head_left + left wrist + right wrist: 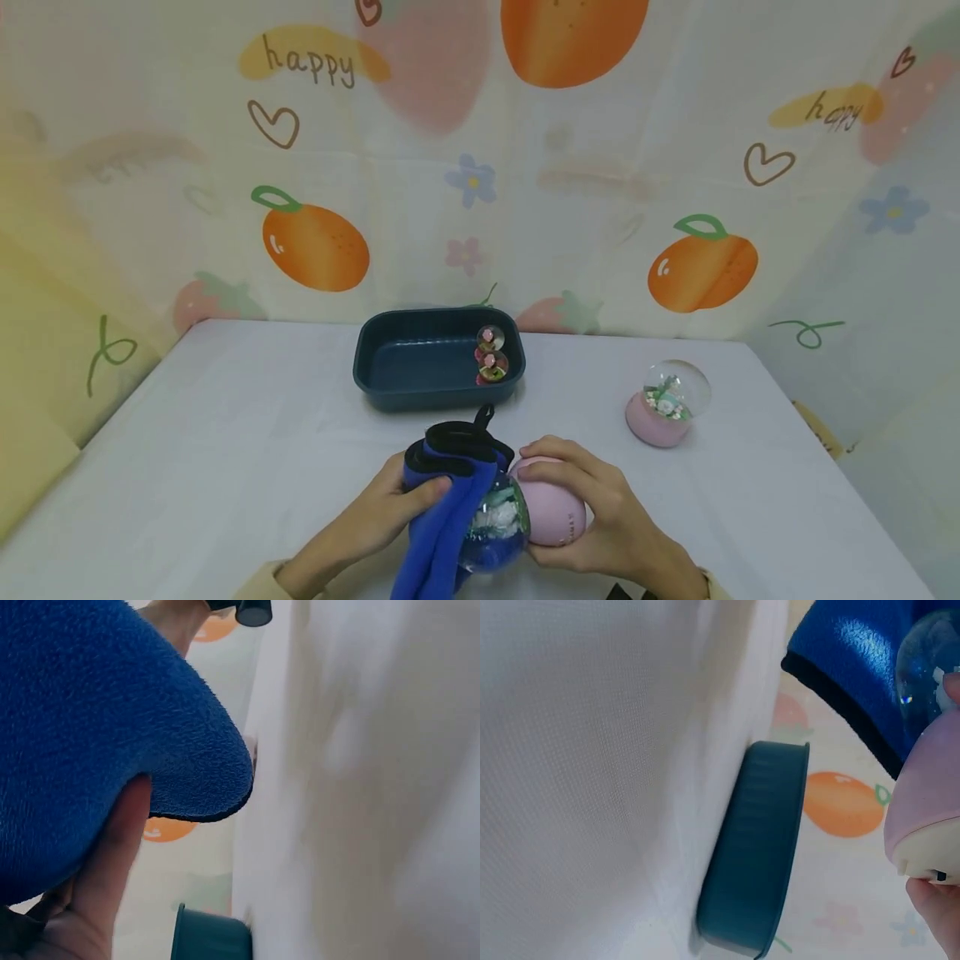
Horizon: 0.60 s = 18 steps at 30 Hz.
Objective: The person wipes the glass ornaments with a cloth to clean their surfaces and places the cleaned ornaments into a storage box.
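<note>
My left hand [393, 504] grips a folded blue cloth [442, 533] with black edging and a black loop; in the left wrist view the thumb presses into the fuzzy cloth [112, 735]. The cloth lies against the clear globe of a snow globe [498, 529], which is tipped on its side. Around its pink base [551, 500] curl the fingers of my right hand [611, 508]. The right wrist view shows the base's pale underside [930, 851] and part of the globe beside the cloth. White and green figures inside are only partly visible.
A dark teal tray [420, 400] stands at the back of the white table [247, 433], with two small clear balls [491, 364] holding pink shapes at its right end. Another snow globe [660, 421] with a pink base sits to the right. A patterned curtain [420, 208] hangs behind.
</note>
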Motion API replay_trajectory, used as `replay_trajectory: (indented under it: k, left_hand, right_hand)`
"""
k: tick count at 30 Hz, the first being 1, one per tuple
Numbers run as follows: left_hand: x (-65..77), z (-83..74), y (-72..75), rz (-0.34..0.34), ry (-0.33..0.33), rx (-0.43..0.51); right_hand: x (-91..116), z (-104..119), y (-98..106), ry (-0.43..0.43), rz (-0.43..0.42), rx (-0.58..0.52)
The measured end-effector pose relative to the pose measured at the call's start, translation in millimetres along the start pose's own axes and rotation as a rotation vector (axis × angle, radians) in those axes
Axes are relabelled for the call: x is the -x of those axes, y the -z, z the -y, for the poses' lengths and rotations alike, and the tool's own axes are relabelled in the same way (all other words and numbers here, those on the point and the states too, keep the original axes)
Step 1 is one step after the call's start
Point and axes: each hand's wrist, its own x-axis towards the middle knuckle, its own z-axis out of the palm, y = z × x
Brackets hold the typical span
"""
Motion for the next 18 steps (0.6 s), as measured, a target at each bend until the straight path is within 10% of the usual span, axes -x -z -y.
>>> replay_trajectory:
  k: [9, 18]
  left_hand:
    - [-0.1, -0.8, 3.2, -0.07, -0.067, -0.013]
    - [0.2, -6.8, -1.9, -0.036, 0.074, -0.052]
  right_hand:
    - [3.8, 0.7, 3.7, -0.114, -0.039, 0.011]
    - [1.8, 1.2, 4.4, -0.229, -0.123, 0.027]
